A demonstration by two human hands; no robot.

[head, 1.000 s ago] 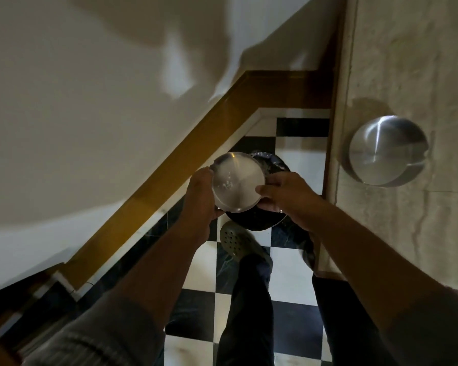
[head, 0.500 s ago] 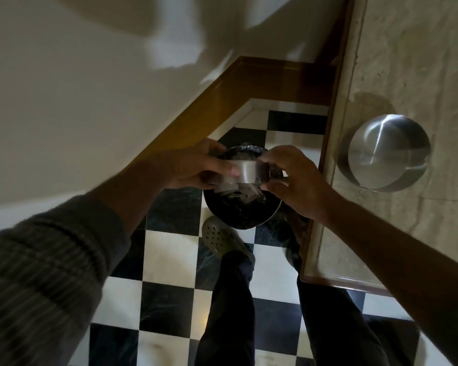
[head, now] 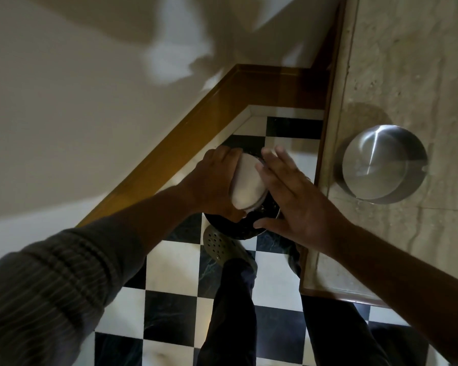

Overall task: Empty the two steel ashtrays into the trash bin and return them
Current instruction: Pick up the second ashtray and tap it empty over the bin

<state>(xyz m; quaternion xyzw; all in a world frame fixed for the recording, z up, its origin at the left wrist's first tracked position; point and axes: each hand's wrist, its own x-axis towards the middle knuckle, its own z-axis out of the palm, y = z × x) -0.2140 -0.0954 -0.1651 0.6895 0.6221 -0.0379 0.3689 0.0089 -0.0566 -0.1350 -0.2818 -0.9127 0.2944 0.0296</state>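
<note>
text: none legible | labels, brands, numbers, signs: none — steel ashtray [head: 384, 165] bare and unmarked | shoe [head: 222, 245]: small emblem near the strap — too small and dim to read

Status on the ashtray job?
In hand: left hand holds one ashtray flipped over the trash bin, open right hand beside it. Left: return it. Second ashtray sits on the stone counter, looking clean.
</note>
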